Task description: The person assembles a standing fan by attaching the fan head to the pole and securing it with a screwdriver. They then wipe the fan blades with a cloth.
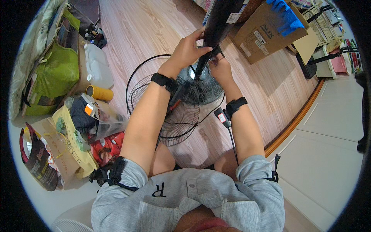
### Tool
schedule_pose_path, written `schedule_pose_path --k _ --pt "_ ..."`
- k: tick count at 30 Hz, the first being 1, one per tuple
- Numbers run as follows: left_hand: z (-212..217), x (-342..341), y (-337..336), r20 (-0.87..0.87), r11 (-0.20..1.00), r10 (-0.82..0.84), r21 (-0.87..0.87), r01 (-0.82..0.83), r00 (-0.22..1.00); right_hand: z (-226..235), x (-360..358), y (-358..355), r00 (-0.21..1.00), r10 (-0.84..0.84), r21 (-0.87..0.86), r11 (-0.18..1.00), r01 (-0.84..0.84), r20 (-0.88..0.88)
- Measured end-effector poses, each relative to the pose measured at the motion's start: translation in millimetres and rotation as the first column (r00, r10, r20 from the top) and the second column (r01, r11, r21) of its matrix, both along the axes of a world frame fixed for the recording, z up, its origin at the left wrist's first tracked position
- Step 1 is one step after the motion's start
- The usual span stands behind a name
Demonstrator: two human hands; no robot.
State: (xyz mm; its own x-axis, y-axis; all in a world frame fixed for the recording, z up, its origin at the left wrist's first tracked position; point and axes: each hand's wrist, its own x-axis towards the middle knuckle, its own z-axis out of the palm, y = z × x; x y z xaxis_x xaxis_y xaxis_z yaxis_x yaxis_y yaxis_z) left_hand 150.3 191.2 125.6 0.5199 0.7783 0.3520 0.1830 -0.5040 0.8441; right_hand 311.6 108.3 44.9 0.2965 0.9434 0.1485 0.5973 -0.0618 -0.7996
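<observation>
I have pale wood-grain floor spread around me, softly lit, with a shadow near two o'clock; smooth white panels lie between three and four, edged by an orange-brown wooden strip. Between one and two I see a cardboard carton; at ten, a white plastic jug; between nine and ten, a green bag; between eight and nine, paper bags.

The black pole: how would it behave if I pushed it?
The black pole is probably stiff, looking straight and thick. It may tip if unsupported, being long and slimmer low down. Its smooth surface might slip a little in the left hand.
</observation>
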Motion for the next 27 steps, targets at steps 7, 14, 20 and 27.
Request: schedule_pose_path --k 7,14,20,27 --pt "-6 2 3 0.04 0.99 -0.043 -0.132 0.048 0.998 5 24 -5 0.994 0.105 -0.227 0.968 -0.106 -0.018" --pt "-10 5 2 0.076 0.981 -0.057 -0.181 0.07 0.995 22 28 -20 0.975 0.153 -0.262 0.946 -0.191 -0.159" --pt "-14 7 0 0.097 0.992 -0.034 -0.118 0.045 0.995 42 23 -23 0.979 0.167 -0.297 0.935 -0.194 -0.114" --pt "-14 7 -4 0.111 0.992 -0.033 -0.119 0.046 0.993 64 17 -29 0.976 0.21 -0.212 0.953 -0.217 -0.055"
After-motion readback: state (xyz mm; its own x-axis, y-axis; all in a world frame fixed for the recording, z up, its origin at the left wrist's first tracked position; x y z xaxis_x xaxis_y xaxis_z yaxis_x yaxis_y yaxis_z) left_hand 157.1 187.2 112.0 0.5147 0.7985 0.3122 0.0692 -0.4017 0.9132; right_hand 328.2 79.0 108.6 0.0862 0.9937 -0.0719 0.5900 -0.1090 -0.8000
